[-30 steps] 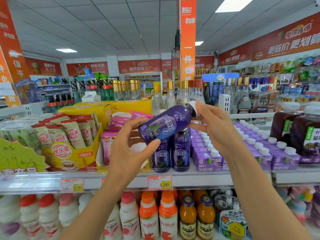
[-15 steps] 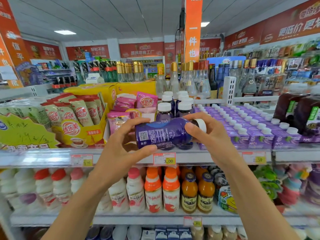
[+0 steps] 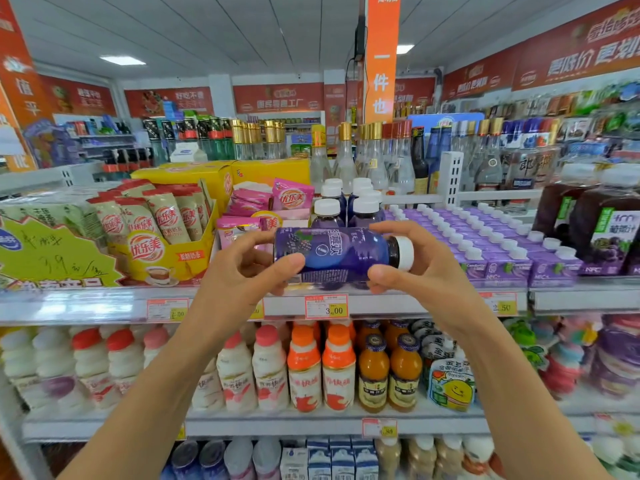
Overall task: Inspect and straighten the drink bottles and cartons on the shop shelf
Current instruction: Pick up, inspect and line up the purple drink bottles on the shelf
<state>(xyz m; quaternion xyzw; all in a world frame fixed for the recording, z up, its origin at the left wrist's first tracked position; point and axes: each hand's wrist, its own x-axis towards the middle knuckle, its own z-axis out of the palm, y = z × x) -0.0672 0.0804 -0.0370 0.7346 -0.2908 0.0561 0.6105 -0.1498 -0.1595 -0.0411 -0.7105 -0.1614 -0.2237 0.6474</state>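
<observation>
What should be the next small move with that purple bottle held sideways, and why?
Probably tip the purple bottle upright, cap up, and stand it with the matching bottles on the shelf behind it. It lies sideways, left hand holding its base, right hand its white-capped end, label in view.

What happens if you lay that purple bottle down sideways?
It would probably roll: the purple bottle is round, held sideways by the left hand and right hand. Dark to the neck, it seems full, so heavy. Its glossy wrap may slip.

purple bottle (image 3: 341, 254) | white cap right | lying horizontal | before shelf (image 3: 398, 303) edge
</observation>
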